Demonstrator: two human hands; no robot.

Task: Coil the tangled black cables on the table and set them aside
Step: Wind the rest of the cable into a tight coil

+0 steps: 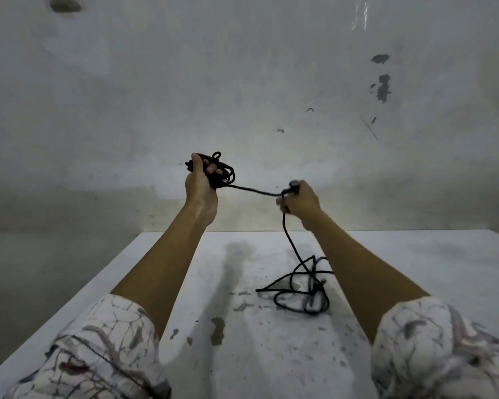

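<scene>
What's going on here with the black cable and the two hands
A person is winding a black cable into a coil. The left hand holds the wound bundle up in the air, while the right hand grips the cable a little further along, with a short stretch running between them. The rest of the cable hangs down to a loose tangle on the white table, not yet coiled.

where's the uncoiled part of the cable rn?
In the head view the loose tangle lies on the white table, right of centre beside the right forearm; one strand rises from it to the right hand.
</scene>
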